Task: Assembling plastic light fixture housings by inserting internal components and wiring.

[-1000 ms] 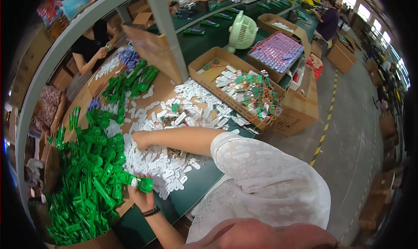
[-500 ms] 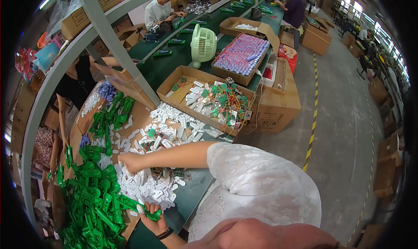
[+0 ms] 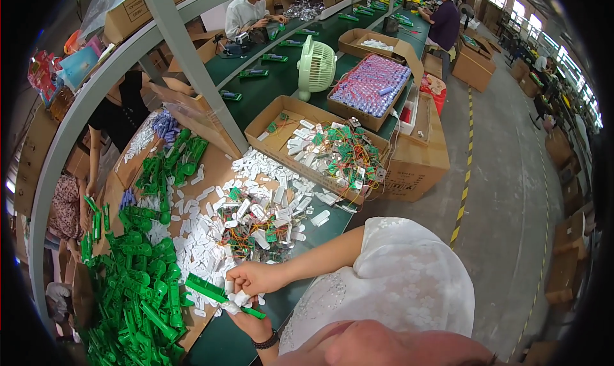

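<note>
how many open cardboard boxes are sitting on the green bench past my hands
3. The nearest box holds wired green boards, the next box holds purple pieces, and the far box holds white parts. Others may be hidden.

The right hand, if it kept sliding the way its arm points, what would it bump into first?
The right hand points leftward. It would likely meet the green stick it touches, then the pile of green plastic parts. Depth is hard to judge.

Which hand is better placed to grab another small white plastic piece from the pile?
Right, probably: the right hand sits beside the small white plastic pieces, while the left hand holds the long green plastic part.
</note>
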`<action>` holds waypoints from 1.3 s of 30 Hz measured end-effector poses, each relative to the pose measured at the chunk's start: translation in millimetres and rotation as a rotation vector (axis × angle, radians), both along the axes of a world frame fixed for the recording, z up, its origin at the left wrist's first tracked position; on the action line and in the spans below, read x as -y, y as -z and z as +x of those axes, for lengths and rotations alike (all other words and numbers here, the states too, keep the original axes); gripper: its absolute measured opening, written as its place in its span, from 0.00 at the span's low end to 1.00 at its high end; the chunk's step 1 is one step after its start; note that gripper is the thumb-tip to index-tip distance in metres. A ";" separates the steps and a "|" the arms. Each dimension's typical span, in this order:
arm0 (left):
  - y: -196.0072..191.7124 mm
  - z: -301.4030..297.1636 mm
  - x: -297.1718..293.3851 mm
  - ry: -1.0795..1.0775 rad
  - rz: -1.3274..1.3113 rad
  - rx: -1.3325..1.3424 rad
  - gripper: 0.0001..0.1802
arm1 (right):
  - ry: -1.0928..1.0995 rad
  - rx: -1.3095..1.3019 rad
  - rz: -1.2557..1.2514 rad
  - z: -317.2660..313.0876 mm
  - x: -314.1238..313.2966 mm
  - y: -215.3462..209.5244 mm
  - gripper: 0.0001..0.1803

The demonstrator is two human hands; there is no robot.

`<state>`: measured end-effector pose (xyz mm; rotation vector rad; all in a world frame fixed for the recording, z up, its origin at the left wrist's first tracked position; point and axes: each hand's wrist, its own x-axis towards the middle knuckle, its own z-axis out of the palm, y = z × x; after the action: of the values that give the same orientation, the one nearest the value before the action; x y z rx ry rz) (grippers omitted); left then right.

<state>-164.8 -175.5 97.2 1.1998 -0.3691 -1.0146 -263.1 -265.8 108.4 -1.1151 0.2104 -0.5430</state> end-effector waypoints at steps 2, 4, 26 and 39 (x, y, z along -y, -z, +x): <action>0.6 0.5 2.7 -0.044 0.032 0.021 0.22 | -0.005 0.028 0.042 2.1 2.0 7.1 0.09; 14.5 15.6 3.2 0.049 0.044 -0.033 0.22 | 0.031 0.059 0.168 8.6 2.1 13.6 0.07; -21.9 31.2 20.3 0.256 -0.001 0.981 0.31 | 0.000 -0.179 -0.145 16.3 31.4 2.7 0.02; -13.9 45.7 49.5 0.279 -0.029 0.902 0.45 | 0.060 -0.202 -0.043 23.6 43.7 -3.2 0.04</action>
<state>-119.1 -225.0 111.1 1.5626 -1.2770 -0.6353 -239.4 -309.6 111.6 -1.2093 0.4103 -0.4896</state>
